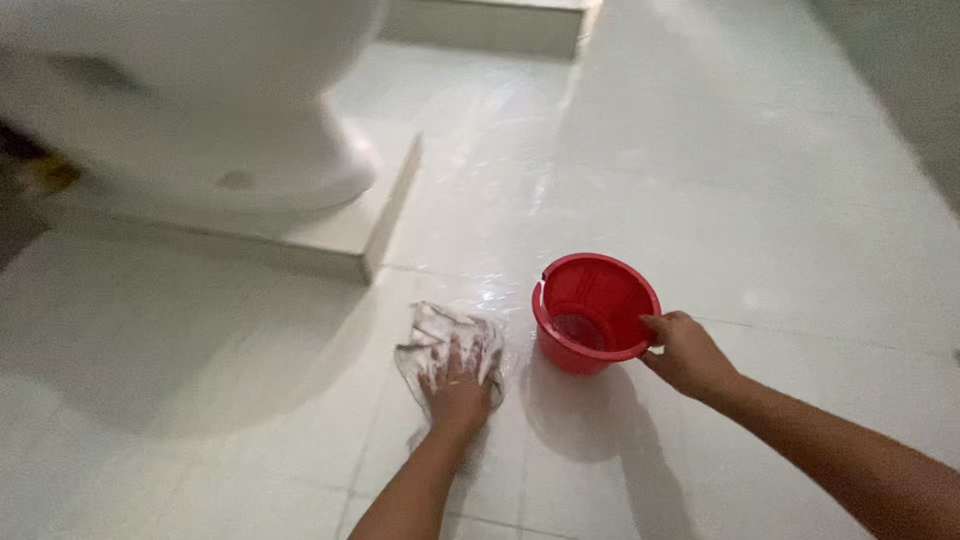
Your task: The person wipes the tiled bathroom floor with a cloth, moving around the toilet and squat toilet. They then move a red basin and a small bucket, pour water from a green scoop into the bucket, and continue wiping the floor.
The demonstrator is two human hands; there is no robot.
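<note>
Risk of tipping: right hand [688, 352] pinching rim of small red plastic bucket [594, 312]; left hand [458, 388], just left of bucket, spread flat on crumpled wet white cloth [440, 340] over slick tile.

We record two forearms entering from the lower edge of the head view, both bare to the frame edge with no sleeve showing. The left hand [457, 392] and the right hand [688, 354] are ungloved. We can make out no ring, watch or band on either wrist or finger.
</note>
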